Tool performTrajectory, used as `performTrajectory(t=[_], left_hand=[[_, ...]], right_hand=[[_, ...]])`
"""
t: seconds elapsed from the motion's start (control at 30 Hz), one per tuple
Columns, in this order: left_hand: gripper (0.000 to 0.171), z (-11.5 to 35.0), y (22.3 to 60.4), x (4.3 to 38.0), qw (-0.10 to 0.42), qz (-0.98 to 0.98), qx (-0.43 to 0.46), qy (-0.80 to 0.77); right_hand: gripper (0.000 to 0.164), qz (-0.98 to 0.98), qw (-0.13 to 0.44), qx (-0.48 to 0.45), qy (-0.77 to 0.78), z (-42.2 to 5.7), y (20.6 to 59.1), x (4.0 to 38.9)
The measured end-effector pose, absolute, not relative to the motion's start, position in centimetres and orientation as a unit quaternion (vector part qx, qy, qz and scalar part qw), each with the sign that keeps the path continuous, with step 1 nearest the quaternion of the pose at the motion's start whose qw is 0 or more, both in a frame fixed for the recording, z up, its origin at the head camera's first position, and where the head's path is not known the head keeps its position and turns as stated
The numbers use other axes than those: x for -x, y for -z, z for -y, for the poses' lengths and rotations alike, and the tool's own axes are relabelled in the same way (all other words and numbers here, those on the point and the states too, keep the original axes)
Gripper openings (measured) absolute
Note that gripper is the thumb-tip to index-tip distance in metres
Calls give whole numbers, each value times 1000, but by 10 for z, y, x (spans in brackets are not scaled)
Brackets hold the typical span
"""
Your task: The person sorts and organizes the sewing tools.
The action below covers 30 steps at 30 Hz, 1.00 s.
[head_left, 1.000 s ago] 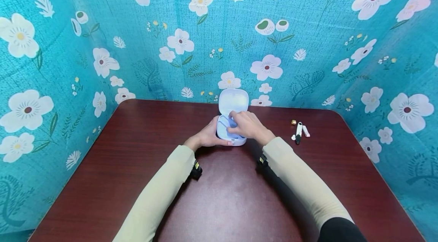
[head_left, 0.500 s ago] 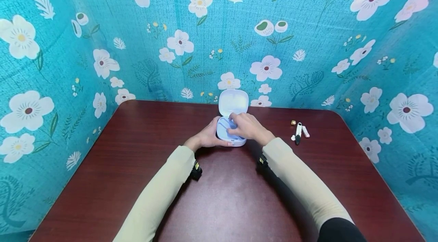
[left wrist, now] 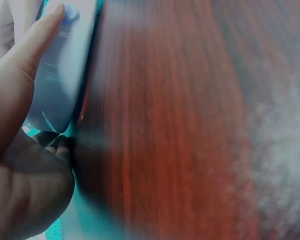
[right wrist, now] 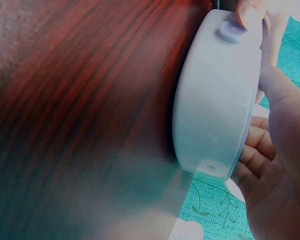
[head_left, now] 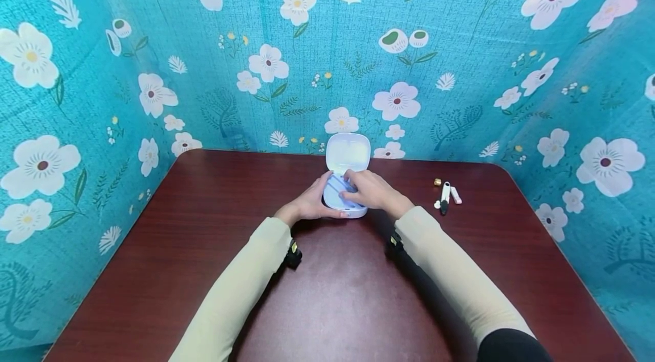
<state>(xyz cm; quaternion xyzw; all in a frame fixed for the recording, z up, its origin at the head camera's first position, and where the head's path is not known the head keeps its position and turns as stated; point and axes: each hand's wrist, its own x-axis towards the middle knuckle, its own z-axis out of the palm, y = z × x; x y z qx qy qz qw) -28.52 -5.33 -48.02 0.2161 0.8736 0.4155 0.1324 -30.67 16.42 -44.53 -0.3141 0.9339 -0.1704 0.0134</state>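
Note:
A small pale case [head_left: 340,194] with a rounded lid [head_left: 348,150] stands near the table's back edge, its lid raised. My left hand [head_left: 310,201] grips the case from its left side, the thumb along the front wall. In the left wrist view that thumb [left wrist: 37,42] lies beside the round front button. My right hand [head_left: 376,188] reaches over the case from the right, thumb and index finger bent down into its interior. Whether they pinch anything there is hidden. The round button [right wrist: 232,31] shows on the front wall [right wrist: 215,95] in the right wrist view.
To the right on the dark red table [head_left: 332,294] lie a small gold piece [head_left: 437,182], a white-and-black slim item [head_left: 445,197], a pink-and-white stick [head_left: 456,195] and a little white piece [head_left: 437,204]. A blue flowered cloth [head_left: 307,66] hangs close behind the table.
Both hands stay at the case, nearly still. The right hand shifts very slightly within it. The whole head view slides a little.

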Motion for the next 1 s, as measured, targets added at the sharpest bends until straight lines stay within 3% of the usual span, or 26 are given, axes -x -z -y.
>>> performTrajectory(t=[0.67, 1.0], left_hand=[[119, 52, 479, 284, 120, -863, -231, -433], [108, 52, 478, 288, 102, -858, -245, -439]], right_hand=[[37, -927, 28, 330, 174, -177, 427, 297], [34, -925, -21, 328, 193, -193, 416, 311]])
